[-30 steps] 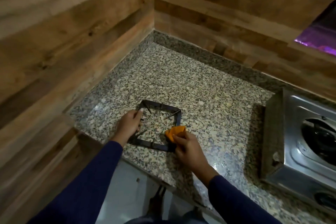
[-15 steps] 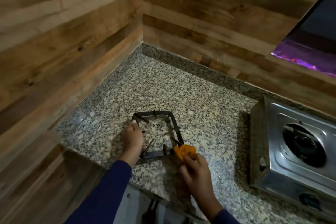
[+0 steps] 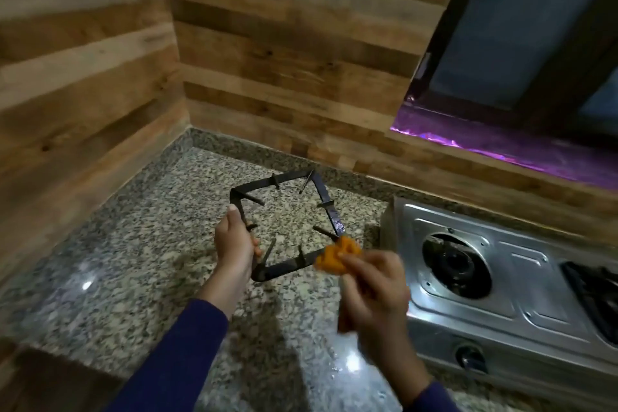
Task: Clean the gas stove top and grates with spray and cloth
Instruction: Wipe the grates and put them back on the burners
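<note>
A black square grate (image 3: 329, 207) with inward prongs is held tilted above the granite counter (image 3: 140, 244). My left hand (image 3: 234, 244) grips its left side. My right hand (image 3: 371, 281) pinches a small orange cloth (image 3: 339, 256) at the grate's near right corner. The steel gas stove (image 3: 521, 291) stands to the right, its left burner (image 3: 456, 266) bare of any grate. No spray bottle is in view.
Wood-panelled walls (image 3: 284, 43) close the counter's left and back sides. A dark window with a purple-lit sill (image 3: 501, 144) sits above the stove. A second grate (image 3: 598, 291) shows at the stove's right edge. A stove knob (image 3: 470, 356) faces front.
The grate has been lifted off the counter and carried right toward the stove by my left hand. My right hand with the cloth moved along with it.
</note>
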The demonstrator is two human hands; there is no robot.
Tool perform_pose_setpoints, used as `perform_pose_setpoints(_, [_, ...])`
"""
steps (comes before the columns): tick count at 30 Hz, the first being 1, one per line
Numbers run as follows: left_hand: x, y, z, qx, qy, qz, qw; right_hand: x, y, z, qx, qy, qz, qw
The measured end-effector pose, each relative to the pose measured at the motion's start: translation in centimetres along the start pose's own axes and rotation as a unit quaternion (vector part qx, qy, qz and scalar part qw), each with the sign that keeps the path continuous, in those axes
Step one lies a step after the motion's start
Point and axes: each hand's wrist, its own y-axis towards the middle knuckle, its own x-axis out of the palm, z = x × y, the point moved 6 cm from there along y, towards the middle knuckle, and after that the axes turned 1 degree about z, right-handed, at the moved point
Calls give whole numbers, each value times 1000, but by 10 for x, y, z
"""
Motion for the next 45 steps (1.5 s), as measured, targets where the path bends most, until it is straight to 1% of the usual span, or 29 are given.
perform_pose_setpoints(1, [11, -11, 5, 16, 2, -16, 1000, -18, 19, 7, 13, -5, 22, 1000])
perform_pose_setpoints(2, [21, -23, 9, 29, 1, -30, 999, -29, 39, 12, 10, -15, 25, 1000])
perform_pose_setpoints(3, [31, -34, 12, 44, 1, -47, 998, -35, 59, 19, -4, -22, 3, 1000])
perform_pose_setpoints(5, [57, -61, 14, 72, 12, -80, 994, -45, 87, 40, -59, -46, -77, 994])
perform_pose_setpoints(6, [70, -75, 14, 85, 22, -90, 992, -52, 94, 57, -70, -67, -109, 989])
perform_pose_setpoints(7, [79, -86, 13, 98, 34, -94, 990, -61, 97, 73, -59, -86, -123, 987])
perform_pose_setpoints(8, [87, -96, 13, 109, 47, -96, 988, -75, 98, 89, -28, -101, -114, 988])
perform_pose_setpoints(10, [101, -115, 8, 122, 64, -99, 986, -117, 96, 115, 55, -93, -51, 993])
perform_pose_setpoints(12, [124, -141, 0, 139, 79, -119, 980, -165, 91, 135, 129, -54, 44, 989])
perform_pose_setpoints(13, [136, -153, -2, 162, 93, -134, 973, -178, 89, 136, 149, -25, 79, 985])
perform_pose_setpoints(14, [153, -171, -5, 190, 112, -154, 963, -189, 85, 134, 158, -3, 95, 983])
perform_pose_setpoints(15, [170, -188, -7, 221, 132, -170, 951, -191, 83, 128, 152, 11, 87, 984])
perform_pose_setpoints(17, [203, -220, -14, 269, 156, -197, 930, -189, 73, 119, 112, 0, 33, 993])
perform_pose_setpoints(18, [216, -232, -21, 272, 162, -201, 927, -190, 67, 118, 90, -35, 4, 995])
perform_pose_setpoints(19, [229, -244, -28, 262, 161, -204, 929, -199, 61, 124, 79, -65, -6, 995])
perform_pose_setpoints(20, [237, -251, -35, 249, 160, -201, 934, -210, 56, 130, 87, -70, -4, 994])
perform_pose_setpoints(22, [253, -267, -46, 240, 169, -194, 936, -244, 47, 146, 114, -43, 35, 992])
perform_pose_setpoints(24, [264, -280, -48, 262, 180, -194, 928, -267, 42, 143, 96, -26, 77, 992])
perform_pose_setpoints(25, [271, -288, -48, 284, 189, -202, 918, -272, 43, 141, 77, -25, 74, 994])
perform_pose_setpoints(27, [288, -306, -52, 313, 201, -231, 899, -272, 43, 143, 45, -47, 22, 998])
perform_pose_setpoints(29, [299, -312, -63, 294, 189, -252, 903, -275, 37, 155, 68, -46, -23, 996])
perform_pose_setpoints(30, [303, -315, -67, 278, 179, -256, 908, -282, 33, 161, 79, -39, -25, 996])
perform_pose_setpoints(32, [307, -317, -73, 279, 180, -259, 907, -302, 15, 172, 95, -14, -9, 995])
perform_pose_setpoints(34, [311, -321, -75, 306, 195, -264, 894, -326, -16, 183, 128, 5, 35, 991])
perform_pose_setpoints(36, [313, -324, -74, 317, 205, -264, 888, -351, -53, 195, 192, 31, 98, 976])
perform_pose_setpoints(38, [316, -325, -73, 304, 209, -262, 892, -370, -92, 213, 251, 40, 149, 955])
perform_pose_setpoints(40, [319, -324, -76, 279, 208, -255, 902, -379, -132, 241, 302, 17, 168, 938])
perform_pose_setpoints(42, [322, -321, -85, 250, 200, -254, 913, -378, -171, 270, 350, -16, 138, 926])
perform_pose_setpoints(45, [327, -319, -108, 190, 172, -267, 929, -362, -214, 302, 386, -87, 20, 918])
